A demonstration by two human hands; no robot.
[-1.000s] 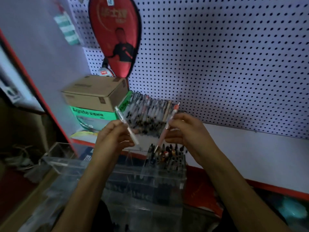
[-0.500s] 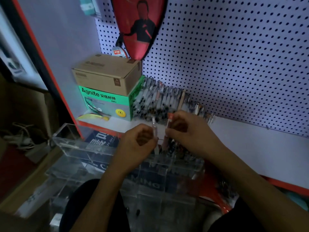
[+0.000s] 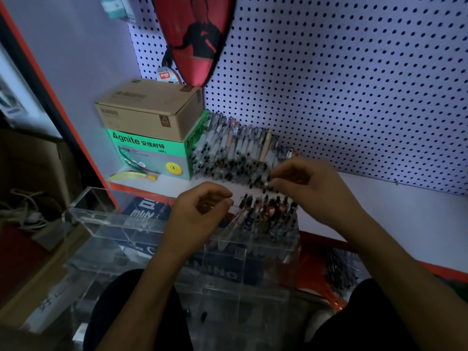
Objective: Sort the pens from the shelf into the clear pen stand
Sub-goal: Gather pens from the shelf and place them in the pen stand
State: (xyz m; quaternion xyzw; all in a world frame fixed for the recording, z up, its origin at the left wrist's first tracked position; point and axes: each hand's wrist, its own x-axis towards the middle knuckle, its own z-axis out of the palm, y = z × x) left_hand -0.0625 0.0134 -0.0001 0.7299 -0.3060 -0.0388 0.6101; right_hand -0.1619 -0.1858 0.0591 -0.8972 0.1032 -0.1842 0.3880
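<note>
A heap of pens (image 3: pixel 235 150) lies on the white shelf (image 3: pixel 379 209) against the green box. The clear pen stand (image 3: pixel 253 239) sits in front of the shelf, and its right back compartment holds several upright pens (image 3: pixel 268 211). My right hand (image 3: pixel 309 186) reaches over the stand to the near edge of the heap and pinches the end of one pen (image 3: pixel 266 184) between thumb and fingertips. My left hand (image 3: pixel 200 211) hovers over the stand with loosely curled fingers, holding nothing that I can see. A whitish pen (image 3: pixel 234 222) leans in the stand just below its fingertips.
A brown carton (image 3: pixel 149 110) is stacked on a green Agnite box (image 3: pixel 149 153) at the shelf's left end. A pegboard wall (image 3: pixel 354 84) with a red racket cover (image 3: pixel 195 34) stands behind. The shelf has a red front edge (image 3: pixel 329 239). Cables (image 3: pixel 22 211) lie at left.
Both pens held over the stand are out of my hands. My right hand has moved back up to the heap and pinched another pen; my left hand stays over the stand.
</note>
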